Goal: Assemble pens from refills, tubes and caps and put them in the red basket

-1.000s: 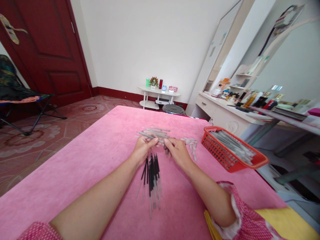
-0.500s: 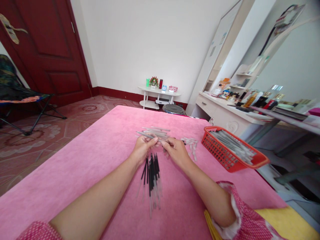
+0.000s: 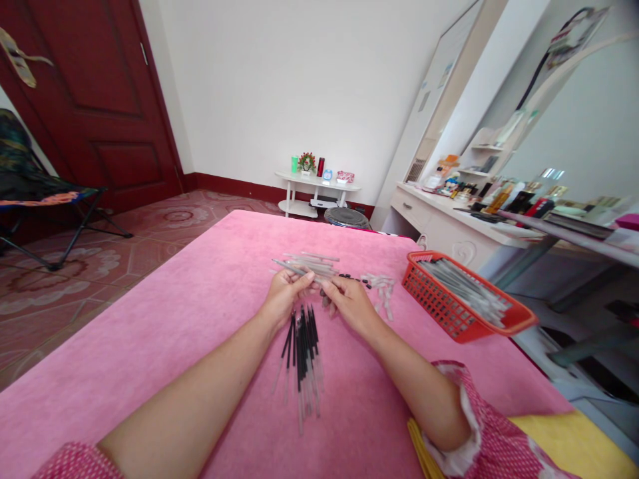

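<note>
A slim grey pen [image 3: 288, 267] lies across the fingers of my left hand [image 3: 285, 296], which is closed round it, the tip pointing left. At the pen's other end, my right hand [image 3: 348, 297] is closed in a pinch; its fingers hide that end. The two hands almost meet. Below them, several black-and-clear pen refills [image 3: 300, 349] are fanned out on the pink cloth [image 3: 219, 412]. Loose translucent pen barrels [image 3: 322, 259] lie just beyond my fingers. To the right of my right hand are small black pieces [image 3: 367, 285] and clear pen caps [image 3: 382, 283].
An orange-red plastic basket [image 3: 439, 313] full of grey pens [image 3: 464, 289] stands at the table's right side. Yellow cloth [image 3: 574, 442] lies by my right sleeve. A dressing table [image 3: 449, 219] with bottles is beyond on the right; a folding chair [image 3: 44, 193] stands at left.
My right hand has shifted and turned slightly at the pen's end, leaving more of the small black pieces in sight. My left hand stays in place.
</note>
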Motion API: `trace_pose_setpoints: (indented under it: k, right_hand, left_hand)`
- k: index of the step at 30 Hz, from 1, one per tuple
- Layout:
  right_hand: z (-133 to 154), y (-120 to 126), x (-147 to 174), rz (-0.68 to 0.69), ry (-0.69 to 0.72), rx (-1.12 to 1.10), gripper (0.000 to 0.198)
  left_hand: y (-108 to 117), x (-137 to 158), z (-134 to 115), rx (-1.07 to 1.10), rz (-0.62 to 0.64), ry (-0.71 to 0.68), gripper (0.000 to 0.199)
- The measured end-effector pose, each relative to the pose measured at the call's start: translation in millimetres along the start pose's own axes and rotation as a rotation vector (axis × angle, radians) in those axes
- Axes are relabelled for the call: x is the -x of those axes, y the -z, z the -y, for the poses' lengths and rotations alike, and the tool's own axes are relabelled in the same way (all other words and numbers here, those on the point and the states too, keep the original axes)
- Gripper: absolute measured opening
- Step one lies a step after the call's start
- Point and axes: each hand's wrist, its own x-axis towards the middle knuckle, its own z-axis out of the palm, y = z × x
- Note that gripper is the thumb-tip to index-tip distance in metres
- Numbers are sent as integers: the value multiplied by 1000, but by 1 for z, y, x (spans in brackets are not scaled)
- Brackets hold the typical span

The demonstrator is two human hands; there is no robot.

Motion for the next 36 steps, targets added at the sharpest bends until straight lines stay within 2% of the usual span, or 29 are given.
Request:
trace_pose_setpoints:
  k: [6, 12, 36]
  right_hand:
    - [0, 1, 0, -28, 33, 47, 40]
    - [-4, 0, 0, -68, 43, 82, 28]
    - [-1, 0, 1, -5, 27, 67, 27]
  left_hand:
    - [1, 0, 1, -2, -8, 8, 26]
    - [2, -1, 2, -21, -7, 5, 27]
    - [-1, 0, -1, -37, -49, 24, 26]
